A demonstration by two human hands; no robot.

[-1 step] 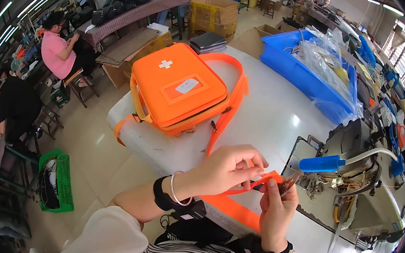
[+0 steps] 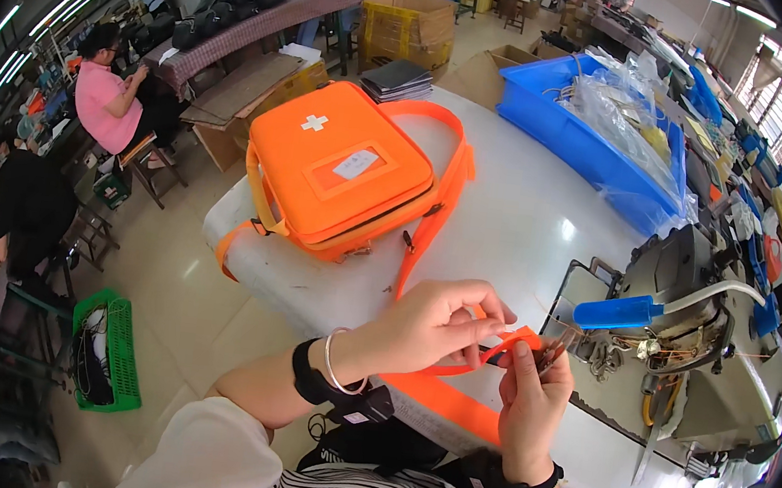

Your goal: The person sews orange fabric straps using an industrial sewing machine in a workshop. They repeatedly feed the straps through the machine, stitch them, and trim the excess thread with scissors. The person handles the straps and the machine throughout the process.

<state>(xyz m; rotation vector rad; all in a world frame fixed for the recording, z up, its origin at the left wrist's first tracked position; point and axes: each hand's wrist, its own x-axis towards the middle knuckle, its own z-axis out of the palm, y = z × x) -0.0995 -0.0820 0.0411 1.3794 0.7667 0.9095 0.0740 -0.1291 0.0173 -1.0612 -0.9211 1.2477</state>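
The head view looks down over a white worktable [image 2: 527, 231] in a busy workshop. At the table's near edge, the person's left hand [image 2: 435, 326] curls its fingers closed, pinching the end of an orange webbing strap [image 2: 505, 342] between thumb and fingertips. The right hand [image 2: 533, 395] stands just beside it, fingers drawn together and touching the same strap end along with a small metal piece too small to make out. The two hands nearly meet over the strap. From there the strap runs back across the table to an orange zip-up first-aid bag [image 2: 341, 176] with a white cross, lying flat near the table's far left corner. More orange webbing [image 2: 440, 404] hangs over the near edge below the hands.

At the table's right edge sits a sewing machine [image 2: 681, 325] with a blue-handled lever [image 2: 617, 312]. A blue plastic bin [image 2: 582, 136] holding clear bags rests at the far right corner. Beyond the left edge, a green crate [image 2: 109, 347] stands on the floor, and other people sit at workbenches.
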